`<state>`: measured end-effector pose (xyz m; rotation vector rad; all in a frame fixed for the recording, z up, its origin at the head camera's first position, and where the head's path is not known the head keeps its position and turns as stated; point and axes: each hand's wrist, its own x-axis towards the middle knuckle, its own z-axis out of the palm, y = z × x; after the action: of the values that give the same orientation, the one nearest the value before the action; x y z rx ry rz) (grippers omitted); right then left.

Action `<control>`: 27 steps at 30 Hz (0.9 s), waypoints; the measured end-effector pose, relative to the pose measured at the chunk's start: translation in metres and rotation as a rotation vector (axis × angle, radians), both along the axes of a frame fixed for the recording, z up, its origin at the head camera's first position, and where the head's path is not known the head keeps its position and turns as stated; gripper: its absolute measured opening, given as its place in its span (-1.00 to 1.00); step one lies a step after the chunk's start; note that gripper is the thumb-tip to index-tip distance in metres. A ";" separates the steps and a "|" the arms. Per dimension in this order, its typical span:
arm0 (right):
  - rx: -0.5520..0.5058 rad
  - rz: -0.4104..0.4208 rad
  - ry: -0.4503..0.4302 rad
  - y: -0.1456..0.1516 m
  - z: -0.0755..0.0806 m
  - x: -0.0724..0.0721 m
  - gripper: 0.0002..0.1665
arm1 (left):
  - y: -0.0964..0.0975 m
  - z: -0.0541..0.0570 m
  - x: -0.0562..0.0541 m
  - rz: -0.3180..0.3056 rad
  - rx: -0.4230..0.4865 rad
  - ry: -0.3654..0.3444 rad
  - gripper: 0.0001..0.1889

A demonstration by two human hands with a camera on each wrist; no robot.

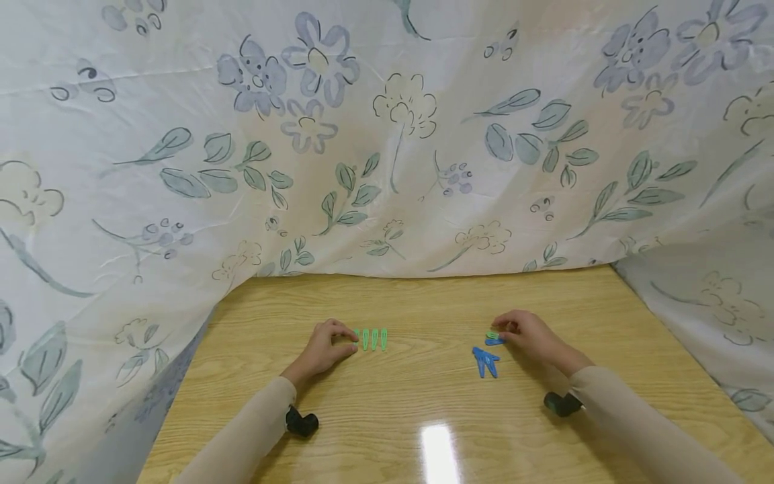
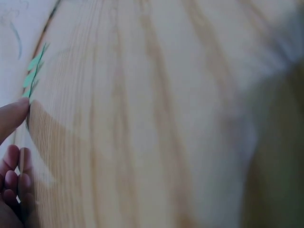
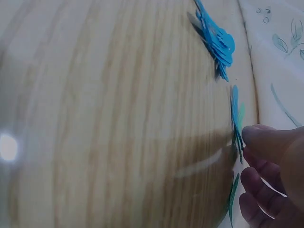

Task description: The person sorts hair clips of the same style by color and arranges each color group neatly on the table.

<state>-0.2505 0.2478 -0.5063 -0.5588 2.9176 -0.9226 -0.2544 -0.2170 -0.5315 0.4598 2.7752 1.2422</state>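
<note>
Several slim green hair clips (image 1: pixel 375 339) stand side by side in a row on the wooden table. My left hand (image 1: pixel 328 345) is at the row's left end, its thumb and forefinger pinching the leftmost green clip, which they partly hide. To the right, my right hand (image 1: pixel 532 338) has its thumb and forefinger at a green hair clip (image 1: pixel 492 335), lying close against a blue hair clip (image 1: pixel 494 341). In the right wrist view the thumb overlaps this green clip behind the blue one. A small pile of blue hair clips (image 1: pixel 486 359) lies just nearer to me.
The wooden table (image 1: pixel 423 309) runs back to a hanging floral cloth (image 1: pixel 387 202), which also drapes down both sides. Another green clip (image 3: pixel 233 199) shows below the right thumb in the right wrist view. Light glares off the table's front.
</note>
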 end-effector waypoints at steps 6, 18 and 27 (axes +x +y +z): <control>0.060 0.017 0.015 -0.003 -0.003 -0.003 -0.79 | 0.000 0.001 0.000 0.002 -0.003 0.006 -0.91; 0.069 0.076 -0.028 -0.007 0.000 -0.005 -0.82 | 0.000 0.001 0.002 0.016 0.000 -0.014 -0.92; 0.082 0.076 -0.029 -0.008 0.005 -0.004 -0.89 | 0.001 0.001 0.003 0.012 -0.001 -0.013 -0.91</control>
<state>-0.2548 0.2398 -0.5018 -0.6406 2.8713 -0.7922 -0.2513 -0.2162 -0.5307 0.4345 2.7719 1.2412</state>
